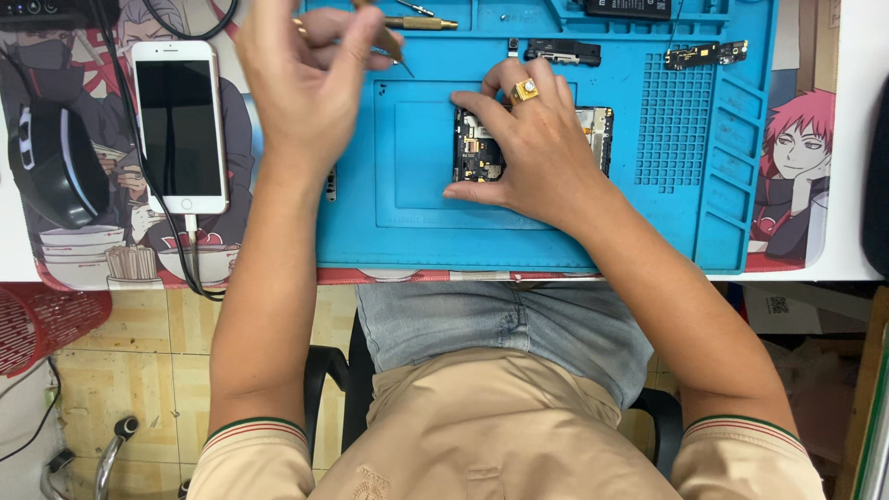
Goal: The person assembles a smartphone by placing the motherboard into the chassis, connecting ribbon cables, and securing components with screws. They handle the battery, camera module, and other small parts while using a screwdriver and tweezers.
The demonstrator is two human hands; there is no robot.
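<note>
An opened phone with its circuit boards showing lies on the blue repair mat. My right hand, wearing a gold ring, rests over it, with fingers spread along its edges, pinning it down. My left hand hovers above the mat's upper left, its fingers closed on a thin brass-coloured pointed tool whose tip points down and to the right, above the mat and left of the phone.
A white smartphone with a cable plugged in lies left of the mat on a cartoon desk pad. Loose black phone parts and a small circuit strip sit along the mat's top. A brass tool lies there too. A dark round device is far left.
</note>
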